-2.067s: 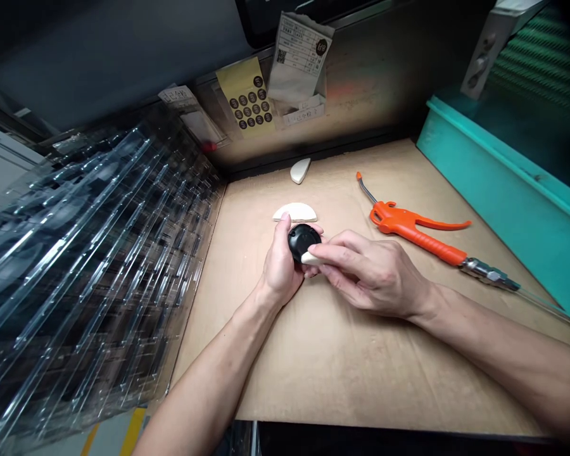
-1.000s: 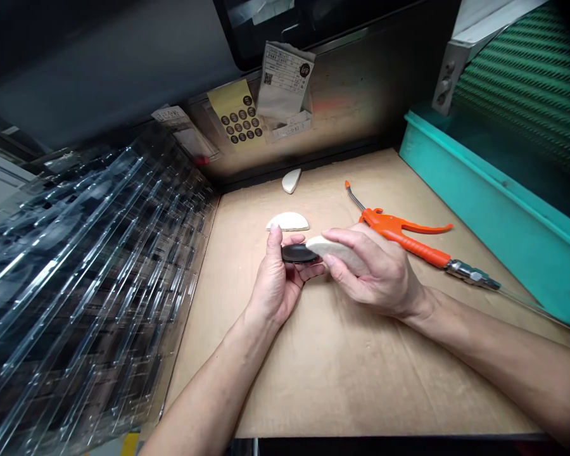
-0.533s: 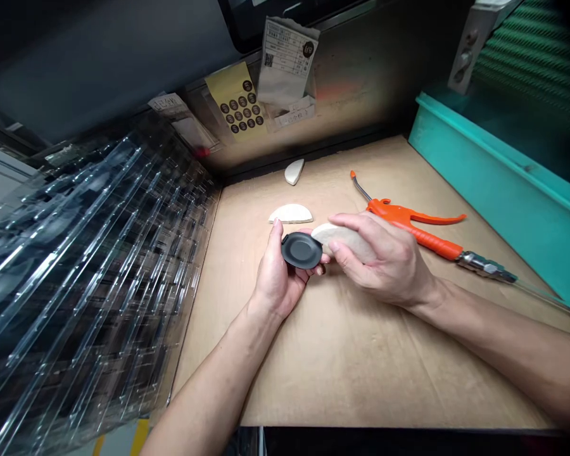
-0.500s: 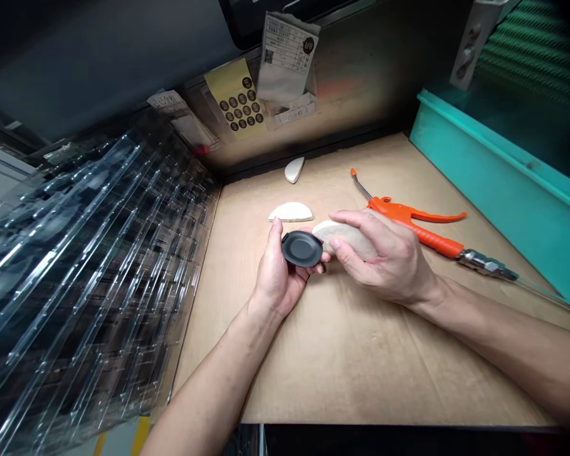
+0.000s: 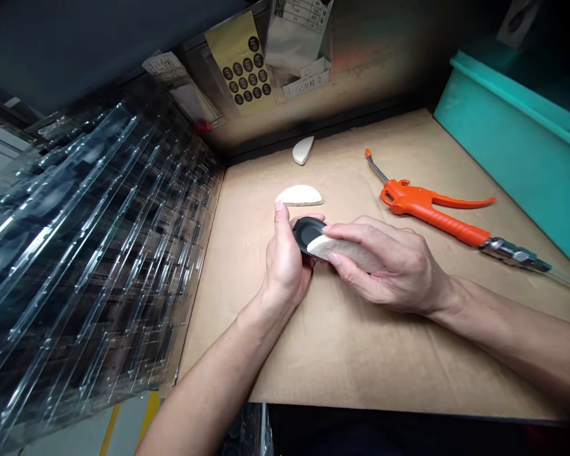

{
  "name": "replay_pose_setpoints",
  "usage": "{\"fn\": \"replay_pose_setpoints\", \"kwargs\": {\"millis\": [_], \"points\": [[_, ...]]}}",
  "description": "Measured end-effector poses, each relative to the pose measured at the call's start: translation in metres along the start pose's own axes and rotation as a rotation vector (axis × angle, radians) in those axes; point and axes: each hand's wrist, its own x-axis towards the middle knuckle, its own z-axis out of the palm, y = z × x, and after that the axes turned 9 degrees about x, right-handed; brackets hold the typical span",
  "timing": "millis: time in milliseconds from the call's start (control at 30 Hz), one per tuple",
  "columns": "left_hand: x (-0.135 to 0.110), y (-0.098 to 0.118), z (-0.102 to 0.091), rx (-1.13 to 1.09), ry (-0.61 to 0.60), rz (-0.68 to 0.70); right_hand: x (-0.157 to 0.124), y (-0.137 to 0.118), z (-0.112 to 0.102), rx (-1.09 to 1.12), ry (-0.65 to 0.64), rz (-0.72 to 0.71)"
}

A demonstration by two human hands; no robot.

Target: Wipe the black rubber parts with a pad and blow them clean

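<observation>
My left hand [image 5: 287, 256] is closed around a small dark oval dish-shaped part [image 5: 304, 232], its hollow face turned up toward me. In my right hand [image 5: 392, 263] is a pale half-round felt-like pad [image 5: 349, 251], pinched between thumb and fingers. The pad's tip overlaps the dark part in the view and seems to touch its face. Just beyond my left thumb lies a second half-round pad [image 5: 300, 195]. A third pad [image 5: 303, 151] rests farther back on the cardboard. The lower part of the dark piece is hidden by the pad and my fingers.
An orange air blow gun [image 5: 434, 209] lies to the right on the cardboard sheet [image 5: 361, 367], its hose running right. Behind it stands a teal bin [image 5: 517, 139]. Stacked clear plastic trays [image 5: 99, 253] rise on the left. A yellow sticker sheet [image 5: 242, 66] hangs on the back wall.
My right hand has brought the pad left onto the dark part, now covering some of it. The dark part has tilted. The whole view has shifted slightly.
</observation>
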Motion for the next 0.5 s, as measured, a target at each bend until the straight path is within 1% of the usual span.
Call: {"fn": "replay_pose_setpoints", "kwargs": {"millis": [133, 200, 267, 367, 500], "points": [[-0.001, -0.002, 0.000, 0.020, -0.047, 0.031, 0.002, 0.010, -0.006, -0.074, -0.016, 0.028], [-0.001, -0.003, 0.000, 0.031, -0.066, 0.034, 0.003, 0.015, -0.009, -0.115, -0.008, 0.013], [-0.001, -0.002, 0.000, 0.028, -0.085, 0.015, 0.004, 0.017, -0.010, -0.166, 0.004, -0.012], [0.001, -0.001, -0.001, 0.003, -0.129, -0.027, 0.004, 0.018, -0.009, -0.224, 0.027, -0.008], [0.001, 0.000, -0.002, -0.008, -0.182, -0.036, 0.003, 0.017, -0.007, -0.218, 0.046, 0.005]]}}
